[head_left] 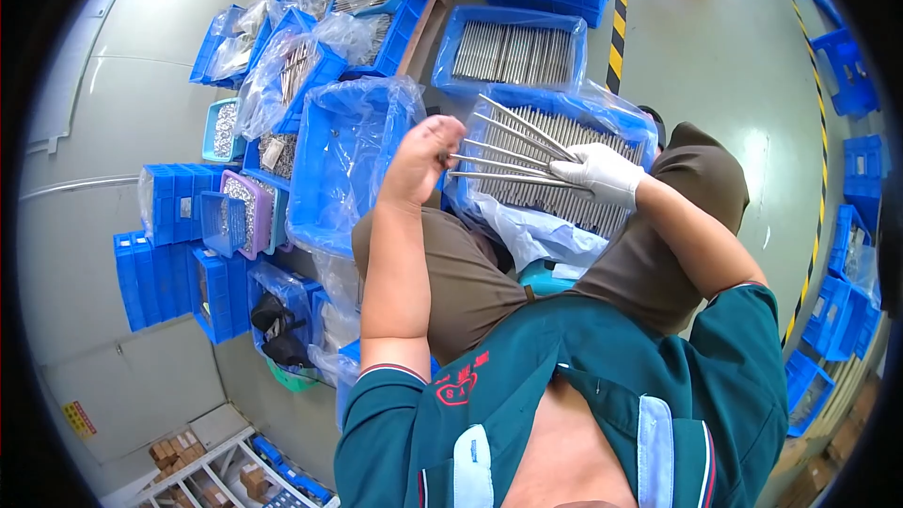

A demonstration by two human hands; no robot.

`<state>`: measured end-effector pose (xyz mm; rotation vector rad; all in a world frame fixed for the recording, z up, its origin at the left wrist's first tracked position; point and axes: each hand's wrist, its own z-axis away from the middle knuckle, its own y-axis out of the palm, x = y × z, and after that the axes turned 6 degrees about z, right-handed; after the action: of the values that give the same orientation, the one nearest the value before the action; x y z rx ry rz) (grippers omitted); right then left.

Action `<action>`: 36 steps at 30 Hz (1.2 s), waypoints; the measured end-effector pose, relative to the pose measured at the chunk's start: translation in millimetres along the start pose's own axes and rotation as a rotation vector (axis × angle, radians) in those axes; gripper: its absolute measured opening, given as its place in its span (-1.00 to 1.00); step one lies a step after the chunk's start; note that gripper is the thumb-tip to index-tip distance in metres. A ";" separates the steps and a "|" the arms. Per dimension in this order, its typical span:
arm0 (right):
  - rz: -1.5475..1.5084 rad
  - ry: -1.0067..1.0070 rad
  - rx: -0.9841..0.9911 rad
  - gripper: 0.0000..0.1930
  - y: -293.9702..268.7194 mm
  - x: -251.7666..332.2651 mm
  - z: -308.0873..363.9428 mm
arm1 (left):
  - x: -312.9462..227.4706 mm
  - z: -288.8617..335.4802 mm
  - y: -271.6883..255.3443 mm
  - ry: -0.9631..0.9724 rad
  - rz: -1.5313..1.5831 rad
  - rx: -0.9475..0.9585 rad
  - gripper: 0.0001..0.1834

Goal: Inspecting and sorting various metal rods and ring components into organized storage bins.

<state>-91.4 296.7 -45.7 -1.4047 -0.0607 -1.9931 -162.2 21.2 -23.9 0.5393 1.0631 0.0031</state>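
The near blue plastic crate, full of loose steel rods, lies in front of the knees, below the work; holding the bundle above it should mean that any rod that slips drops back among its like. To its left is a blue crate with a clear film liner, and beyond it a smaller blue tray of similar rods. The pale sheet along the near crate's closer edge is best kept clear of the rods, as loose folds could snag.

The right hand, in a white glove, is closed around one end of the fanned steel rods, which are in the air over the near crate. A firm, even grip near the ends should stop the splayed ones sliding. The bare left hand is curled at their far ends; I cannot tell whether it pinches a tip. Light fingertip contact there would steady the rods, and squaring the tips would narrow the fan.
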 end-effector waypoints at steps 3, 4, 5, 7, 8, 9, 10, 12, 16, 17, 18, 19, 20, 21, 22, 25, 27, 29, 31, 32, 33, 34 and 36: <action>0.050 -0.023 -0.016 -0.55 0.4 2.7 -2.1 | 6.2 1.2 14.0 -0.060 -0.296 0.066 -0.80; 0.040 0.007 0.003 -0.55 0.1 7.0 -1.2 | 7.9 1.2 16.5 -0.050 -0.284 0.055 -0.82; 0.037 0.012 0.017 -0.56 0.5 6.7 -5.1 | 7.3 1.3 17.0 -0.031 -0.276 0.035 -0.85; 0.019 0.018 0.020 -0.55 0.6 10.4 -3.7 | 9.7 -1.2 11.6 0.070 -0.254 0.015 -0.89; -0.012 0.009 0.032 -0.55 -1.2 -1.6 -4.1 | 8.3 -4.9 13.4 0.100 -0.226 0.014 -0.89; 0.031 -0.027 0.025 -0.56 -3.0 1.7 -1.8 | 1.6 -2.8 10.8 0.165 -0.157 -0.034 -0.90; -0.036 0.047 0.048 -0.59 -2.6 5.3 1.1 | -8.5 -1.4 -1.2 0.213 -0.141 -0.111 -0.89; 0.042 -0.086 0.001 -0.65 0.3 1.2 1.2 | -22.4 1.7 -19.2 0.326 -0.015 -0.184 -0.86; 0.197 -0.326 0.018 -0.75 0.2 -33.1 -7.6 | -32.6 11.0 -33.2 0.390 0.074 -0.351 -0.83; 0.132 -0.284 0.049 -0.86 -0.3 -32.4 -9.3 | -37.8 18.9 -47.2 0.421 0.059 -0.458 -0.82; -0.022 -0.102 0.061 -0.94 -0.5 -22.0 -6.2 | -45.3 28.9 -64.5 0.468 0.053 -0.521 -0.80; -0.195 0.015 0.075 -0.86 -1.0 -10.8 -3.4 | -51.9 37.3 -83.5 0.484 0.022 -0.612 -0.81; -0.370 0.140 0.086 -0.77 -0.4 0.3 -0.8 | -59.2 44.9 -99.3 0.494 0.046 -0.692 -0.82; -0.430 0.182 0.086 -0.75 1.3 8.0 -0.6 | -66.1 51.2 -115.6 0.499 0.072 -0.768 -0.83; -0.491 0.228 0.085 -0.72 3.4 12.7 -2.2 | -70.1 55.7 -136.4 0.543 0.073 -0.823 -0.83; -0.445 0.288 0.103 -0.72 10.5 19.0 -12.2 | -92.8 57.1 -193.1 0.601 0.101 -1.001 -0.87; -0.525 0.394 0.146 -0.71 14.2 10.8 -22.3 | -107.5 39.5 -223.9 0.622 0.116 -1.080 -0.88; -0.582 0.426 0.169 -0.73 17.2 -2.8 -32.0 | -120.3 10.9 -255.1 0.617 0.138 -1.104 -0.89; -0.664 0.490 0.214 -0.76 19.2 -16.8 -45.0 | -134.1 -15.3 -298.6 0.589 0.228 -1.089 -0.90; -0.682 0.528 0.233 -0.77 17.5 -24.7 -47.6 | -137.8 -37.1 -317.2 0.553 0.264 -1.060 -0.93; -0.686 0.570 0.214 -0.79 15.4 -16.2 -50.7 | -144.9 -52.6 -340.2 0.527 0.302 -1.056 -0.92; -0.703 0.580 0.228 -0.79 15.0 -9.1 -57.5 | -150.1 -67.3 -362.6 0.515 0.272 -1.135 -0.90; -0.785 0.618 0.266 -0.80 9.1 -10.8 -68.1 | -159.6 -93.9 -407.7 0.469 0.449 -1.039 -0.89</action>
<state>-139.9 267.5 -86.1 -0.5683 -0.6532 -2.8385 -422.3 -335.6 -98.5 -0.2024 1.2018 1.0638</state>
